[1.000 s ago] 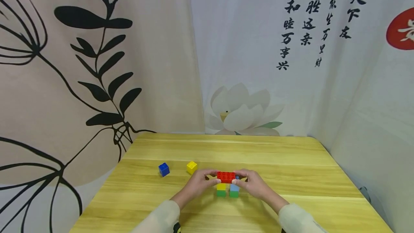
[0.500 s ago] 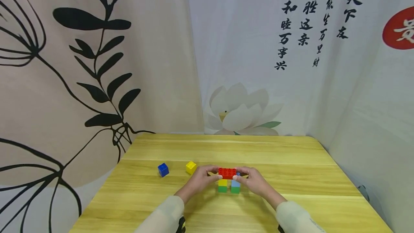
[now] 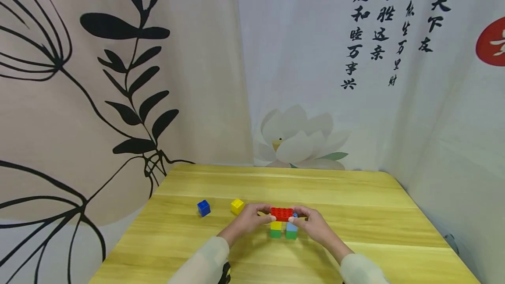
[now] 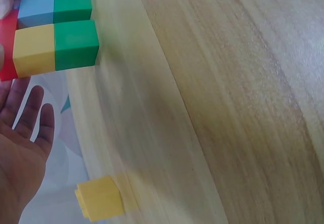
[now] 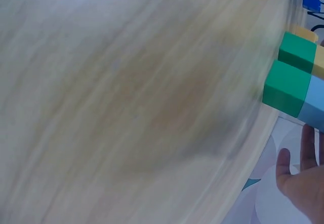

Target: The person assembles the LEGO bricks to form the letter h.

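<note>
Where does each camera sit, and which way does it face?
Head: worn on the head, facing forward and down over the table; both sleeves, left hand and right hand show, pinching a red brick.
Left wrist: worn there, facing the green blocks from the left, tipped sideways; the left hand and some of the right show.
Right wrist: worn there, facing them from the right, also tipped; part of the right hand shows.
Both wrist views share the green blocks.

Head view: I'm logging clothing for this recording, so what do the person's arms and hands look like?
The left sleeve and right sleeve are pale, off-white and long, ending short of the hands. Beside the left sleeve is a dark-and-yellow patch; what it belongs to is unclear. The left hand and right hand are bare, with no gloves visible.
</note>
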Motion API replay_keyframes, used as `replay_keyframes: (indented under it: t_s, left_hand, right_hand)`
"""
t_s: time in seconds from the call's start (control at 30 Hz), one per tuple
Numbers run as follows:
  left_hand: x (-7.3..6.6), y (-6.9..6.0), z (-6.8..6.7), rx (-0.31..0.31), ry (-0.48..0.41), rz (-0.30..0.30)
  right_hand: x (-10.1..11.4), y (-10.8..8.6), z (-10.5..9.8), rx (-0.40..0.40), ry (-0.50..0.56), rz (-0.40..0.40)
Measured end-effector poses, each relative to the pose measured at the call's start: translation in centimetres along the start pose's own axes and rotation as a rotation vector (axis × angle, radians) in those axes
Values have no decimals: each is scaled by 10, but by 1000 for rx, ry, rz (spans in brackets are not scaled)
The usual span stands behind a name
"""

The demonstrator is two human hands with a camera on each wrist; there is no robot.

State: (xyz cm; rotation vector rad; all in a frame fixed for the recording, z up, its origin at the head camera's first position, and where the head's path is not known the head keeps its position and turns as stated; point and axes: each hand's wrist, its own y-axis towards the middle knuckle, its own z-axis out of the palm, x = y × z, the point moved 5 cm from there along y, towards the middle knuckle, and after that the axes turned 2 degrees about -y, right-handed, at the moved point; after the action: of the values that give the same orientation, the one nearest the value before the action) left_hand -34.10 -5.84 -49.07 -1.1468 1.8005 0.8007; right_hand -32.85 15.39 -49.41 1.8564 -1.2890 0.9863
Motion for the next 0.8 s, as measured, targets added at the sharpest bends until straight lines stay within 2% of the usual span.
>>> replay_keyframes:
  t_s: [0.2,0.5,0.8]
  left_hand:
    - [0,-1,2,6,-9,2]
    - [-1,-2,7,-38,26,65]
    - [-1,-5,8,-54,8,73]
  right_hand:
    - [-1,-1,0,-29,-34,-1]
    - [3,-4,3,-79,6,6]
    - [5,-6,4,-56,21,15]
